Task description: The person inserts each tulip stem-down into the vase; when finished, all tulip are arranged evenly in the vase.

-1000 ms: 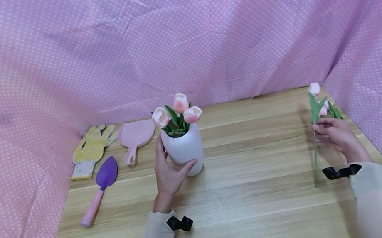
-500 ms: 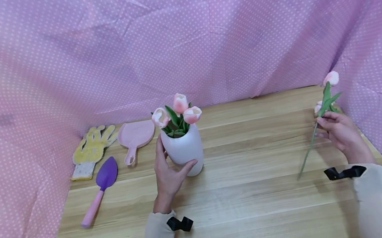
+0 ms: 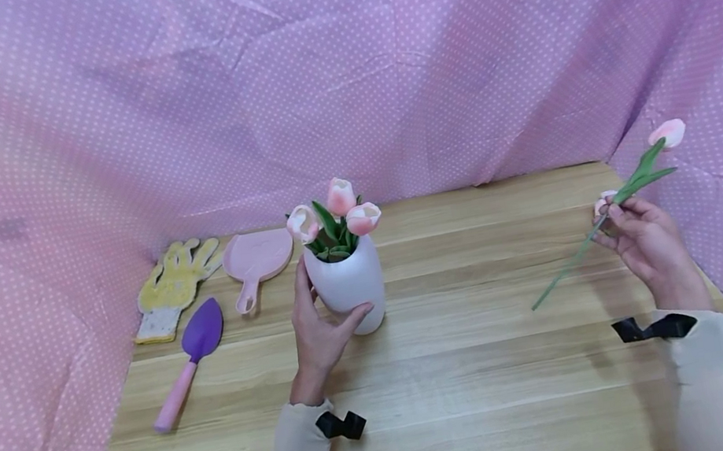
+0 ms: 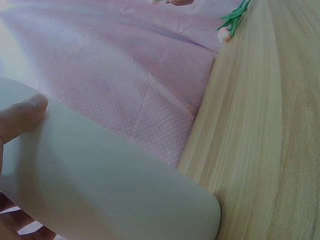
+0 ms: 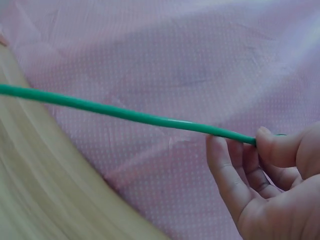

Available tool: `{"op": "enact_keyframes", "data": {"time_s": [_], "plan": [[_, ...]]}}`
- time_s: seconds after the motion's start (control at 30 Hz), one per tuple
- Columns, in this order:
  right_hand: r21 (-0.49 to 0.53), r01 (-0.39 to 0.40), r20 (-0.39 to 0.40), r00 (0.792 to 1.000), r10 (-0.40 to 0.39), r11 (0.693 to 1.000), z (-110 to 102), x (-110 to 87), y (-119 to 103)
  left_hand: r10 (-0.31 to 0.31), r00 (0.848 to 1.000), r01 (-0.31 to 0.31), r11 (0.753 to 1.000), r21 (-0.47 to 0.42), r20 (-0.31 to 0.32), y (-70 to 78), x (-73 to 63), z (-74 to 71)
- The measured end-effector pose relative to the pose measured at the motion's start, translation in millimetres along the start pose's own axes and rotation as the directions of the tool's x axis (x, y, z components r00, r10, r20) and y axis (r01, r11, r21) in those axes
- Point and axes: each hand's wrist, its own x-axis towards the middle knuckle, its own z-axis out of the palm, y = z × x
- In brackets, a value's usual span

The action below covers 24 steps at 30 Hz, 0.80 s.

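My left hand grips a white vase from its left side, thumb across the front. The vase stands upright on the table, and several pink-and-white tulips with green leaves show above its rim. Over the table's right side, my right hand pinches a single tulip by its green stem between thumb and fingers. Its bloom points up and to the right, while the bare stem end slants down toward the vase side. Another tulip lies on the table, mostly hidden behind my right hand in the head view.
On the left of the wooden table lie a yellow glove, a pink dustpan and a trowel with a purple blade and pink handle. Pink dotted cloth hangs behind the table and along both sides.
The tulip in my right hand has tilted from nearly upright to slanting, bloom swinging right and stem end swinging up and left. My left hand and the vase have stayed in place.
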Motion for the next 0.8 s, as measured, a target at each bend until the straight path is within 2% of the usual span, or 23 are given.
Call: {"op": "enact_keyframes", "data": {"time_s": [0.23, 0.47, 0.8], "plan": [[0.091, 0.054, -0.030, 0.998, -0.051, 0.994, 17, 2.6, -2, 0.002, 1.000, -0.002, 1.000, 0.001, 0.002, -0.2, -0.6, 0.0], [0.204, 0.112, -0.094, 0.991, -0.095, 0.973, 40, 11.1, -1, -0.001, 1.000, 0.001, 1.000, -0.001, -0.005, 0.0, -0.6, 0.0], [0.250, 0.193, -0.178, 0.972, -0.150, 0.949, 74, 25.0, 4, -0.005, 1.000, 0.005, 1.000, 0.008, 0.000, 0.3, -0.4, 0.1]]}}
